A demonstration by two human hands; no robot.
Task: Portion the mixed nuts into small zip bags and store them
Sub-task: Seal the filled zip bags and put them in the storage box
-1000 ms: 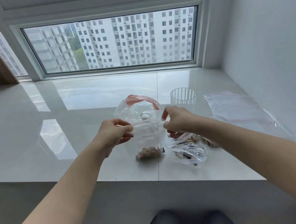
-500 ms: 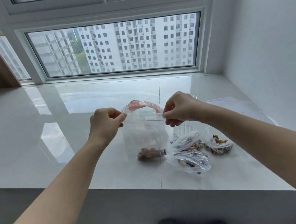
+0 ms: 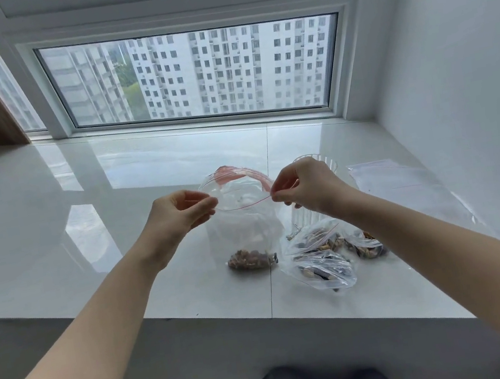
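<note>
Half a second back I had the big bag's (image 3: 248,222) mouth pulled nearly flat between my hands, and now it's bowed open into a loop again, red zip strip arching away from me. My left hand (image 3: 181,214) is pinching the near lip at its left corner and my right hand (image 3: 302,188) is pinching the right corner, so both are closed on the bag, which hangs upright with its bottom on the white surface (image 3: 119,234). What's left of the mixed nuts (image 3: 250,260) is a small clump down in the bottom of it. Three small bags (image 3: 327,270) already filled are lying just to the right near the front edge, so I'd say I'm pretty far along, maybe the last portion or two. Looks to me like I'm either about to reach in for more or press the zip together; whichever it is, one hand has to let go, and the bag is floppy enough that it'll probably slump. A ribbed glass (image 3: 319,162) stands right behind my right hand, easy to knock over. Spare flat bags (image 3: 404,185) are farther right by the wall. Plenty of bare room to the left, but the filled ones sit close to the drop-off, so I'd watch my elbow there.
</note>
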